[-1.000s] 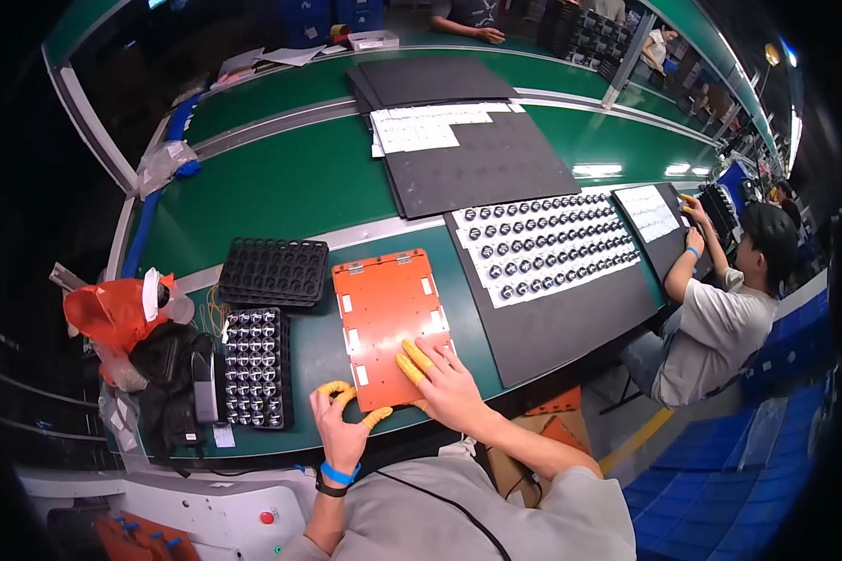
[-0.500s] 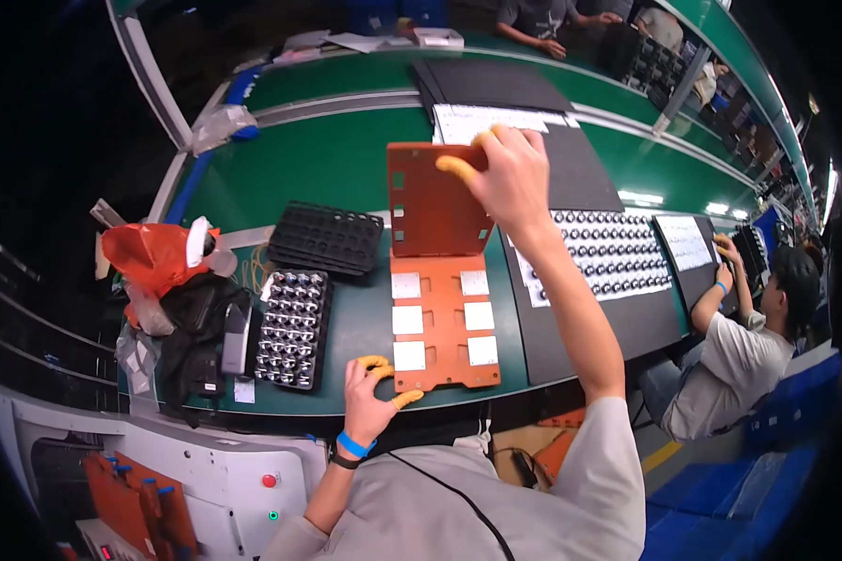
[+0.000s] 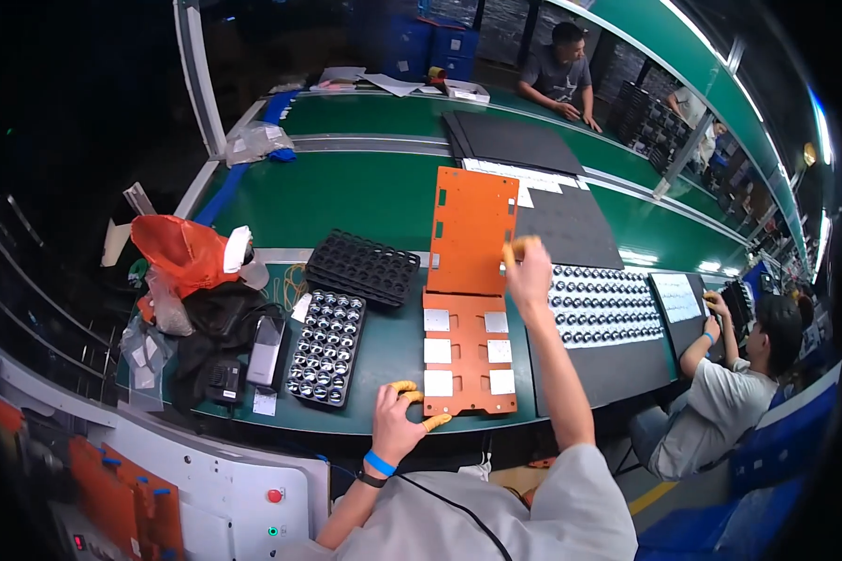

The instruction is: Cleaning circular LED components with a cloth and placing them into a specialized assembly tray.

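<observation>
Two bare hands with yellow-covered fingertips work at an orange hinged fixture on a green bench. Its flat base (image 3: 469,360) lies just beyond and to the right of the left hand (image 3: 398,425), whose thumb and forefinger are spread apart at the base's near left corner. The right hand (image 3: 530,274) is at the right edge of the orange lid (image 3: 472,229), which is swung open beyond the base; its thumb and forefinger are close together there, but I cannot tell whether they pinch the edge or only touch it.

Between the two hands' fingers, six white square plates (image 3: 438,352) sit in two columns on the base. Left of the left fingers is a black tray of shiny round parts (image 3: 327,346); right of the right fingers, a dark board (image 3: 599,374) bears rows of similar parts.

The step in hand appears to be handling the lid in its open position. The next move seems to call for left fingers steadying the base and right fingers controlling the lid, clear of the plates.
</observation>
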A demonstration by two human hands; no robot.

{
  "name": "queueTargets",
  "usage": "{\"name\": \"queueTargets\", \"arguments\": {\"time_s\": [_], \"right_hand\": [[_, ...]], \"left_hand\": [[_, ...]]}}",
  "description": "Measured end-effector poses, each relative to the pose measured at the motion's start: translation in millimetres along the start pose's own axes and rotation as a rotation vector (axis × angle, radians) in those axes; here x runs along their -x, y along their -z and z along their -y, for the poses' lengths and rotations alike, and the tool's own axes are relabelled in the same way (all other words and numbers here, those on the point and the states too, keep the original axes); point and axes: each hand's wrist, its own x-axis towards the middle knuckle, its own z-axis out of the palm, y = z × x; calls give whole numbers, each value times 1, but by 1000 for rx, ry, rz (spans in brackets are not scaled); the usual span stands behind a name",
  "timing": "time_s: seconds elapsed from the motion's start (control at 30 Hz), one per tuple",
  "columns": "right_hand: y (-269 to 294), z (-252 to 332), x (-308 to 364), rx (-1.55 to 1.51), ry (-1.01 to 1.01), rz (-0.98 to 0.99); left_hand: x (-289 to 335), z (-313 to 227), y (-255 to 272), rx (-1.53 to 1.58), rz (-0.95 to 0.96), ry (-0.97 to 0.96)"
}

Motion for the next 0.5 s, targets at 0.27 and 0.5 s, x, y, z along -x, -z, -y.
{"name": "queueTargets", "arguments": {"time_s": [0.27, 0.5], "right_hand": [[5, -55, 82, -64, -274, 494], [51, -58, 67, -470, -180, 404]], "left_hand": [[-5, -2, 1, 18, -6, -34], [-4, 1, -2, 12, 20, -13]]}}
